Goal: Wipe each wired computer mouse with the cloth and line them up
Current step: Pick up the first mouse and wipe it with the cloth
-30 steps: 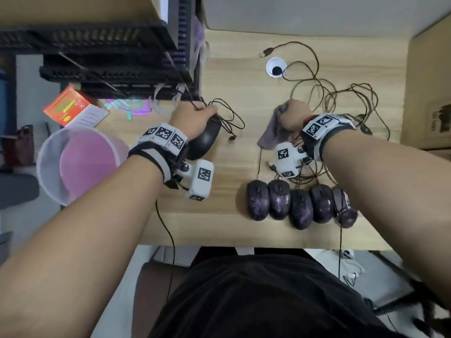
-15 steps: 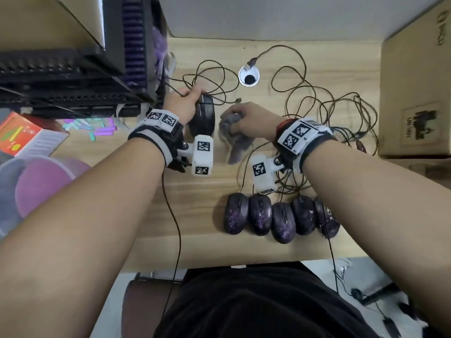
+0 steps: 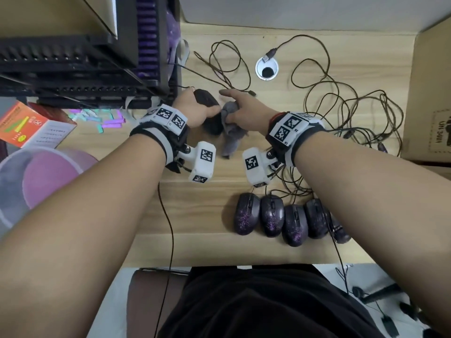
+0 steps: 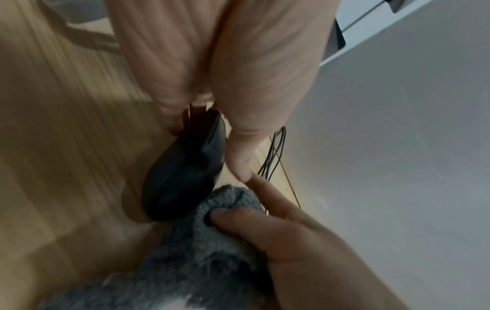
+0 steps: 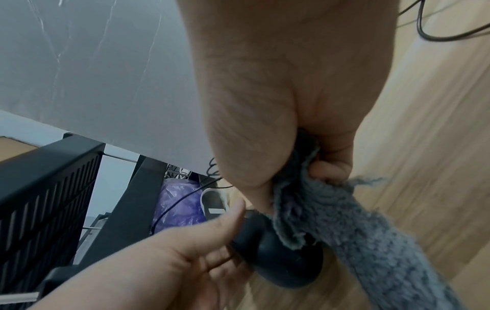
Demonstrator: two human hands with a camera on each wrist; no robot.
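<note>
My left hand (image 3: 195, 108) grips a plain black wired mouse (image 3: 207, 111) above the wooden desk (image 3: 200, 215), seen close in the left wrist view as the black mouse (image 4: 183, 180). My right hand (image 3: 244, 113) holds a bunched grey cloth (image 3: 231, 132) pressed against the mouse's right side; the cloth (image 5: 331, 220) hangs down over the mouse (image 5: 278, 260). Several purple-patterned mice (image 3: 288, 220) lie side by side in a row near the desk's front edge.
Tangled black cables (image 3: 341, 106) spread across the right half of the desk near a cable grommet (image 3: 266, 69). A black rack (image 3: 85, 69) stands at the back left, a cardboard box (image 3: 432, 93) at the right, a pink-lined bin (image 3: 44, 181) off the left edge.
Both hands came together: the right hand brought the cloth leftward against the mouse held in the left hand. The head view shifted, so the desk appears lower and further right.
</note>
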